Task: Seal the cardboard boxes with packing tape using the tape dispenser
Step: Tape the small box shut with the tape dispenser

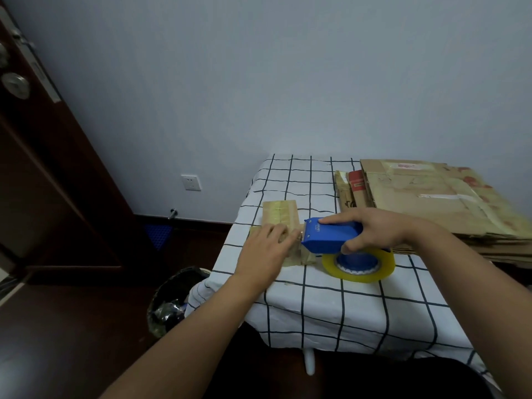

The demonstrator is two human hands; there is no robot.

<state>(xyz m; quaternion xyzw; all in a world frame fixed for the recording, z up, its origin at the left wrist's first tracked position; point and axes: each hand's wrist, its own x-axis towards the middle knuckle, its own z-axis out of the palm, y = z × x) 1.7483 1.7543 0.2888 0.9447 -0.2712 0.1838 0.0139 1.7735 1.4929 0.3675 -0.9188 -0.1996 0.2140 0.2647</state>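
Observation:
A small cardboard box (280, 215) with glossy tape across its top lies near the left edge of the table (316, 300). My left hand (266, 251) rests flat on the box's near end, fingers straight. My right hand (374, 230) grips the blue tape dispenser (328, 236), index finger stretched along its top. The dispenser's front edge meets the box's right side. Its yellowish tape roll (358, 264) hangs below my right hand, just above the cloth.
A stack of flattened cardboard boxes (431, 197) fills the table's far right. The table wears a white cloth with black grid lines. A bin (172, 300) with a dark liner stands on the floor at the table's left. A dark wooden door (43, 168) is at far left.

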